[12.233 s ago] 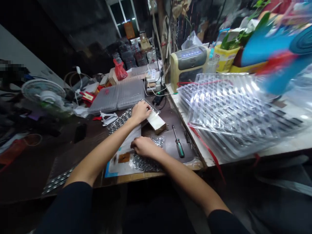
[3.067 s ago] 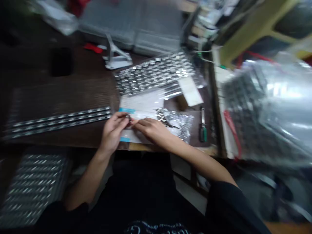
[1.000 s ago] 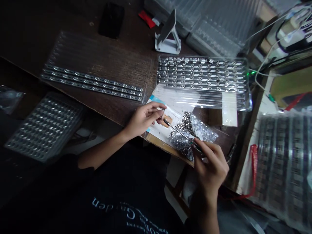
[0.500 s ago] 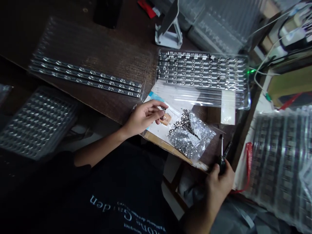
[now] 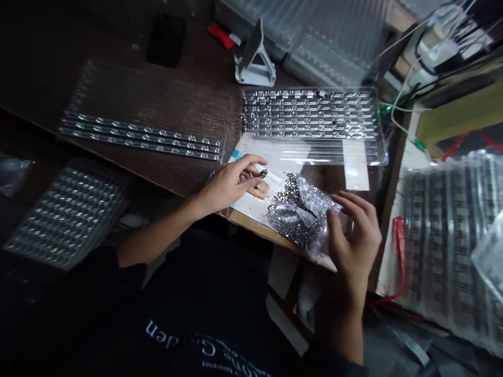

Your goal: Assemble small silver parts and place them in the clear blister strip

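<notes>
Between the thumb and fingers of my left hand (image 5: 226, 183) is a small dark metal part (image 5: 262, 173), above a white sheet (image 5: 245, 201) and a small tan block (image 5: 259, 190). My right hand (image 5: 356, 228) is open, fingers apart and curved, at the right side of a clear plastic bag (image 5: 314, 238). Whether the fingertips touch the bag I cannot tell. Shiny small metal pieces (image 5: 291, 191) spill from the bag's mouth. Behind it, a clear ridged tray (image 5: 291, 152) holds rows of metal parts. The screwdriver is hidden from view.
At left lies another clear tray (image 5: 137, 94) with three filled rows. A phone stand (image 5: 257, 60) and a black phone (image 5: 166, 41) are farther back. A filled tray stack (image 5: 66, 214) stands low at left. Wrapped trays (image 5: 444, 251), red strap (image 5: 398, 251) and cables (image 5: 401, 97) are at right.
My right hand has let go of the dark-handled screwdriver and moved up and left to the bag. My left hand stays near the tan block with the small part. The view has shifted slightly.
</notes>
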`<state>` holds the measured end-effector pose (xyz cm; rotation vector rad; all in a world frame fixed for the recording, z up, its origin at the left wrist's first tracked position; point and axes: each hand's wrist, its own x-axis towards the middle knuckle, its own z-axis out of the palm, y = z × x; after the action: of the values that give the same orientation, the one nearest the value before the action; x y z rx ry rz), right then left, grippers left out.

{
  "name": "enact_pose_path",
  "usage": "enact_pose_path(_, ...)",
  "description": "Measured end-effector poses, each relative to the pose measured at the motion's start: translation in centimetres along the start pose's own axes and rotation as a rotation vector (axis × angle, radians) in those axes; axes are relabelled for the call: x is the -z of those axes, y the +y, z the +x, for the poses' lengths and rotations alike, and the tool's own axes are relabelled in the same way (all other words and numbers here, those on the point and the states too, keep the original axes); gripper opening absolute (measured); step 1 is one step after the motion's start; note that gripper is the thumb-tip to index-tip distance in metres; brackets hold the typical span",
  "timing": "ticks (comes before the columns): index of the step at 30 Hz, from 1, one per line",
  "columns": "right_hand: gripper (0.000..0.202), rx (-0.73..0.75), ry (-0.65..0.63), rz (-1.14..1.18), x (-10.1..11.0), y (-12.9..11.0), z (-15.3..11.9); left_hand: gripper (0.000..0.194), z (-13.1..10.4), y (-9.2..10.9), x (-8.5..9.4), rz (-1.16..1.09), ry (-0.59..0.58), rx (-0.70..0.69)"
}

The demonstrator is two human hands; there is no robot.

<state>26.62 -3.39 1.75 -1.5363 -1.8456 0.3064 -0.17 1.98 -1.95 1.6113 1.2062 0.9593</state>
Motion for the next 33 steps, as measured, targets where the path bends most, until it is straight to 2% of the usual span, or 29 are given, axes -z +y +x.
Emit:
enact_pose_path(4, 0.019, 0.128, -0.431, 0.081, -2.4, -1.6, 3.1, 0.020, 0.1, -0.8, -0.2, 0.047, 0.077, -0.019)
enact_pose_path(6, 0.021, 0.162, -0.575, 0.013, -3.4, -2.0, 5.1, 0.019, 0.2, -1.0, -0.3, 0.089, 0.074, -0.050)
enact_pose_path(7, 0.021, 0.162, -0.592, -0.009, -3.7, -2.0, 6.0, 0.018, 0.2, -1.0, -0.4, 0.110, 0.059, -0.073)
enact_pose_path(9, 0.020, 0.138, -0.541, 0.000, -4.0, -2.0, 7.5, 0.016, 0.2, -1.0, -0.7, 0.132, 0.040, -0.120)
enact_pose_path(12, 0.025, 0.096, -0.526, 0.183, -4.7, -1.9, 8.3, 0.016, 0.1, -1.0, -1.0, 0.115, 0.069, -0.141)
enact_pose_path(15, 0.027, 0.060, -0.584, 0.376, -6.1, -2.2, 7.5, 0.017, -0.2, -1.1, -1.0, 0.112, 0.098, -0.149)
enact_pose_path(18, 0.020, -0.025, -0.552, 0.474, -7.4, -2.4, 6.5, 0.013, -0.4, -1.2, -0.8, 0.141, 0.111, -0.190)
enact_pose_path(24, 0.022, -0.243, -0.624, 0.745, -7.9, -2.3, 6.2, 0.015, -0.6, -1.0, -0.6, 0.136, 0.114, -0.155)
enact_pose_path(26, 0.022, -0.242, -0.622, 0.762, -7.8, -2.1, 6.4, 0.019, -0.6, -1.0, -0.6, 0.100, 0.120, -0.122)
enact_pose_path(29, 0.022, -0.231, -0.534, 0.749, -7.4, -1.7, 6.6, 0.017, -0.6, -0.9, -0.6, 0.114, 0.159, -0.105)
enact_pose_path(31, 0.020, -0.217, -0.469, 0.672, -7.1, -1.4, 6.7, 0.013, -0.5, -0.8, -0.6, 0.196, 0.189, -0.124)
enact_pose_path(33, 0.017, -0.157, -0.456, 0.526, -6.8, -1.2, 6.6, 0.010, -0.4, -0.8, -0.6, 0.289, 0.188, -0.146)
